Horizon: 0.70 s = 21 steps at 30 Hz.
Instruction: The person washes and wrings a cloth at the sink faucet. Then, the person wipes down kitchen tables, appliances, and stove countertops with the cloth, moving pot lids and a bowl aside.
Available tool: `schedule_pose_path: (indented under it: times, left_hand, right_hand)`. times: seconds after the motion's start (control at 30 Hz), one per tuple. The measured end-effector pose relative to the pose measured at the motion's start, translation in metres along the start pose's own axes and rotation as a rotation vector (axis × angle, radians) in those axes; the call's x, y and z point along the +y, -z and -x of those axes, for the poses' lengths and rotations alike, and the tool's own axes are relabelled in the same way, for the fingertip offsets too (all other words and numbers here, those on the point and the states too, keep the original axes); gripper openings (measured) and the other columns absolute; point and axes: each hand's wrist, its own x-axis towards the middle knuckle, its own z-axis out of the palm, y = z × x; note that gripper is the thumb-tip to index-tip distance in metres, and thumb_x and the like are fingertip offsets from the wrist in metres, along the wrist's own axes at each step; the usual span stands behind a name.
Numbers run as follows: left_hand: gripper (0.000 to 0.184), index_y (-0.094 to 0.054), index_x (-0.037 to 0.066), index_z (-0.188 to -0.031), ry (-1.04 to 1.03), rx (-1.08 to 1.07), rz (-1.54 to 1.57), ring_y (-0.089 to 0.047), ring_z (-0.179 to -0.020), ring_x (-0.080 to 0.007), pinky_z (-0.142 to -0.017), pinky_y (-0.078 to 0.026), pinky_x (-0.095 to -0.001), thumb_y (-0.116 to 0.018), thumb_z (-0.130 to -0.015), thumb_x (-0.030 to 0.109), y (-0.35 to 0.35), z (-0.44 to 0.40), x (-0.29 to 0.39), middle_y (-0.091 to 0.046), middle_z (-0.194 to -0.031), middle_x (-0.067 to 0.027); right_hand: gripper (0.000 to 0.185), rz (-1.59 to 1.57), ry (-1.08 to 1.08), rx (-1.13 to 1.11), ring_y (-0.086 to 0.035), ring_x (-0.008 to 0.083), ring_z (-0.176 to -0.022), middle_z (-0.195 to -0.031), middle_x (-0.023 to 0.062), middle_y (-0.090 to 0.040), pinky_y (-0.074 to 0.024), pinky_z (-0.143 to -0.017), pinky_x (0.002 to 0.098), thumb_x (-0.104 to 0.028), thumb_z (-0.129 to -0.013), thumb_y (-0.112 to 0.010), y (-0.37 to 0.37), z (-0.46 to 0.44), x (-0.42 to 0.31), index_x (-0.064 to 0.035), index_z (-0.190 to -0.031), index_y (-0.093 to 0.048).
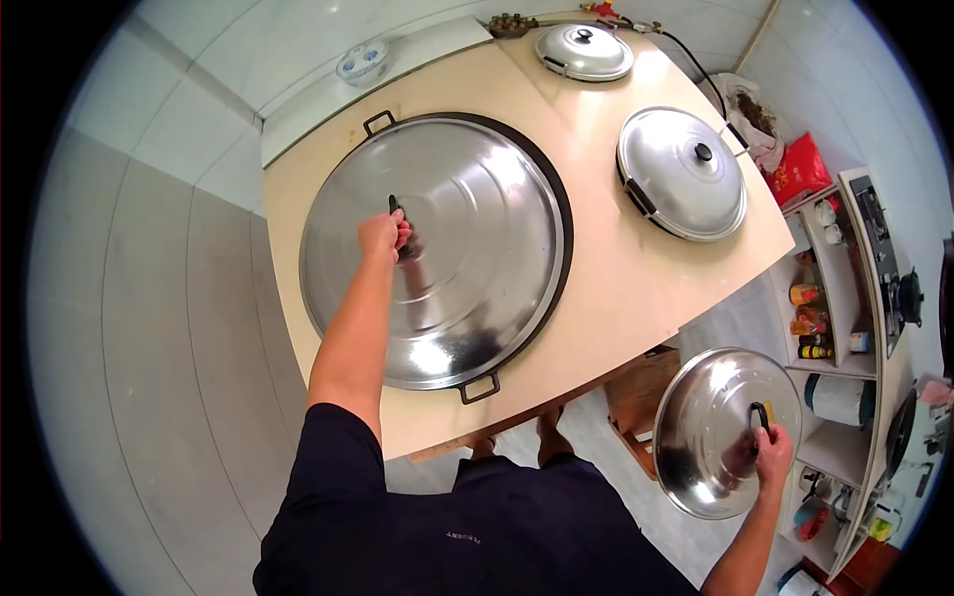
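My left hand [384,236] is closed around the black handle of a very large steel wok lid [477,258]. That lid lies over a wide black wok [564,228] set into the counter, its looped handles showing at the back and front. Off to the right, my right hand [775,455] grips the black handle of a second, smaller steel pot lid [696,427]. This lid is held out beside the counter, above the floor, with its top side facing me. What lies under the large lid is hidden.
On the beige counter [616,288] sit a lidded pan [681,174] and a smaller lidded pan [586,55]. A patterned bowl [362,63] stands on the back ledge. Below on the right are a wooden stool [636,397] and shelves [840,288] with jars.
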Motion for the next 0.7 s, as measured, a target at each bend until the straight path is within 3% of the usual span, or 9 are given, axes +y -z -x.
schedule_pose_path:
  times: [0.4, 0.5, 0.57, 0.63, 0.7]
  left_hand:
    - [0.018, -0.07, 0.007, -0.089, -0.003, -0.053, 0.027, -0.058, -0.053, -0.0073, -0.044, -0.046, -0.0219, -0.072, -0.103, 0.019, 0.002, -0.007, -0.005, -0.068, -0.074, -0.0016]
    - [0.019, -0.069, 0.009, -0.09, -0.054, -0.076, -0.048, -0.057, -0.052, -0.0069, -0.043, -0.044, -0.0212, -0.071, -0.103, 0.021, 0.003, -0.015, -0.008, -0.067, -0.073, -0.0012]
    - [0.021, -0.066, 0.01, -0.087, -0.027, -0.159, -0.076, -0.056, -0.052, -0.0061, -0.043, -0.043, -0.021, -0.071, -0.103, 0.023, 0.007, -0.027, -0.013, -0.066, -0.073, -0.0012]
    - [0.017, -0.073, 0.006, -0.103, -0.112, -0.138, -0.044, -0.056, -0.051, -0.0078, -0.043, -0.044, -0.0227, -0.072, -0.102, 0.023, 0.011, -0.025, -0.019, -0.066, -0.074, -0.0019]
    - [0.033, -0.072, 0.005, -0.13, -0.231, 0.083, 0.073, -0.057, -0.054, -0.0099, -0.047, -0.047, -0.0241, -0.072, -0.103, 0.023, 0.014, 0.0, -0.022, -0.067, -0.081, -0.0028]
  right_hand:
    - [0.018, 0.033, 0.026, 0.003, -0.061, 0.0132, -0.066, -0.075, 0.0041, -0.067, -0.049, -0.063, 0.0316, -0.016, -0.097, -0.072, -0.008, -0.014, -0.013, 0.0015, -0.093, -0.07]
    - [0.02, 0.077, 0.03, -0.018, -0.063, 0.0156, -0.068, -0.075, 0.0062, -0.069, -0.0502, -0.065, 0.034, -0.019, -0.095, -0.073, -0.009, -0.021, -0.026, 0.0009, -0.092, -0.071]
    - [0.022, 0.164, 0.101, 0.022, -0.066, 0.0228, -0.071, -0.077, 0.0113, -0.07, -0.0523, -0.069, 0.039, -0.021, -0.093, -0.074, -0.014, -0.029, -0.043, -0.0001, -0.093, -0.071]
    - [0.022, 0.22, 0.176, 0.033, -0.069, 0.0312, -0.074, -0.08, 0.0165, -0.071, -0.0535, -0.071, 0.043, -0.023, -0.093, -0.074, -0.017, -0.041, -0.075, -0.002, -0.093, -0.07]
    - [0.024, 0.281, 0.23, 0.057, -0.07, 0.0404, -0.082, -0.087, 0.0205, -0.073, -0.0534, -0.074, 0.0483, -0.028, -0.094, -0.072, -0.016, -0.059, -0.108, -0.004, -0.097, -0.071]
